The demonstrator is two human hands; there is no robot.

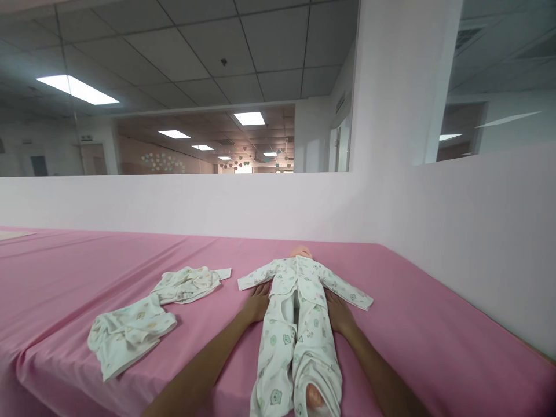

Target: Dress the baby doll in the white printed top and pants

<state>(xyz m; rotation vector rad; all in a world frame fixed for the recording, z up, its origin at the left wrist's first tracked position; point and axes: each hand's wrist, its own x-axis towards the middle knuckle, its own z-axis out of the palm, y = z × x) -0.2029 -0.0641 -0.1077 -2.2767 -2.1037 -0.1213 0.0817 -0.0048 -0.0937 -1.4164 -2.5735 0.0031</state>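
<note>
A baby doll (301,251) lies on its back, dressed in a white printed long-sleeved top (292,277) and matching trousers (278,347). Its sleeves spread out to both sides, and a bit of skin-coloured foot or leg shows at the right trouser opening. My left hand (259,302) rests flat with fingers stretched along the doll's left-hand side in view, below the sleeve. On the other side, my right hand (339,311) lies against the top's edge and the trouser waist, its fingertips partly hidden by the top. Neither hand is closed around anything.
Crumpled white printed baby clothes (130,333) lie to the left on the pink-covered table (208,347). A pale flat item (15,234) is at the far left edge. Behind the table stands a white wall (174,205) with windows above it, and it continues along the right.
</note>
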